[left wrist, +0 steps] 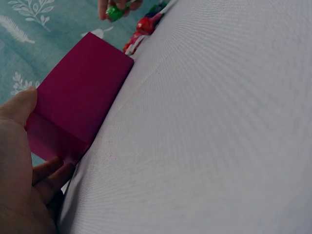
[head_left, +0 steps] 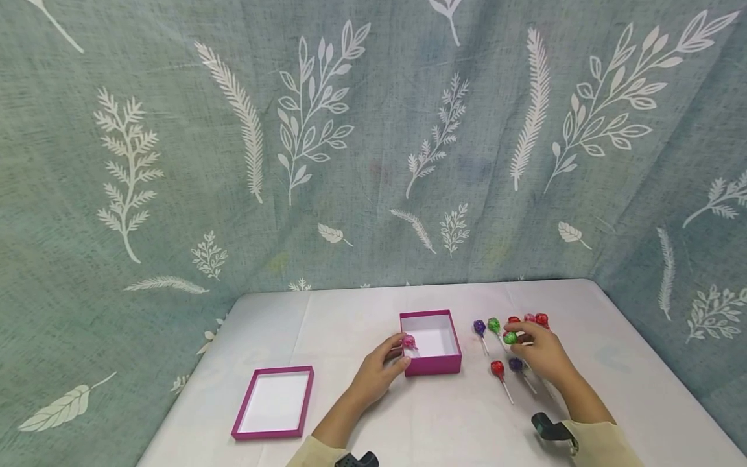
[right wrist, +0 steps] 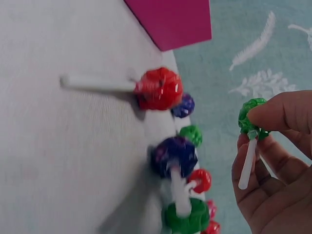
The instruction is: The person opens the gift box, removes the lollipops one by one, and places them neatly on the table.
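My left hand holds the magenta box at its left side, thumb and fingers spread round the near corner. The box stands uncovered with its white inside showing, and a pink lollipop lies at its left wall. To the right of the box, my right hand pinches a green lollipop by its head, the white stick pointing down. Under that hand a dark purple lollipop lies on the table, with a red lollipop beside it.
A magenta-rimmed lid lies white side up on the table's left. Behind the right hand are a purple lollipop, another green lollipop and several red and pink ones. A leaf-patterned curtain hangs behind the white table.
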A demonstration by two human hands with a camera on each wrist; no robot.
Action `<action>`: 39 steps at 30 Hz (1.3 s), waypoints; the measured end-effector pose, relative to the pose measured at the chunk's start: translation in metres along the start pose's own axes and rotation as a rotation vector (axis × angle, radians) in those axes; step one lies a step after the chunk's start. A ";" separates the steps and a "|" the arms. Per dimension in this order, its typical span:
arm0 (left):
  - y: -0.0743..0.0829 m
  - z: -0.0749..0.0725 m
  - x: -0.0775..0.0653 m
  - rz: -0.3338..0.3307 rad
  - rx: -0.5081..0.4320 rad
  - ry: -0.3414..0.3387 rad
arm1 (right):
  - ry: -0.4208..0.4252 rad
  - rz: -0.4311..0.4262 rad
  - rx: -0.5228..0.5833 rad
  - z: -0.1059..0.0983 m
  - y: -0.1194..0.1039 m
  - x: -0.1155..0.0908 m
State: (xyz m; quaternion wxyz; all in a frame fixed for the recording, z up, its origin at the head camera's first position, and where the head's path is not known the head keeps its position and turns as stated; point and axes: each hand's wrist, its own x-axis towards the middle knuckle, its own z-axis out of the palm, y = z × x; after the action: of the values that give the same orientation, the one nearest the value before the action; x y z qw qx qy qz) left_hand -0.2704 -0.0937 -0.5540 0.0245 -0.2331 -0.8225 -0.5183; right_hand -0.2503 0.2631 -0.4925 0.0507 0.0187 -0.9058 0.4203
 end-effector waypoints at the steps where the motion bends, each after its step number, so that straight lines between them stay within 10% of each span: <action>1: 0.000 0.000 0.000 0.000 0.000 0.000 | -0.004 0.009 0.002 -0.001 0.001 -0.001; 39: 0.000 0.001 0.000 0.013 0.014 0.001 | 0.007 0.216 -0.059 -0.037 0.049 -0.019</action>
State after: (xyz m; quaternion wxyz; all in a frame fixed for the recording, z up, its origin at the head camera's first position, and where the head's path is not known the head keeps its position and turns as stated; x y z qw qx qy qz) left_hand -0.2699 -0.0933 -0.5541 0.0298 -0.2377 -0.8245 -0.5126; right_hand -0.2328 0.3227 -0.5083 0.0090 -0.0821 -0.9143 0.3966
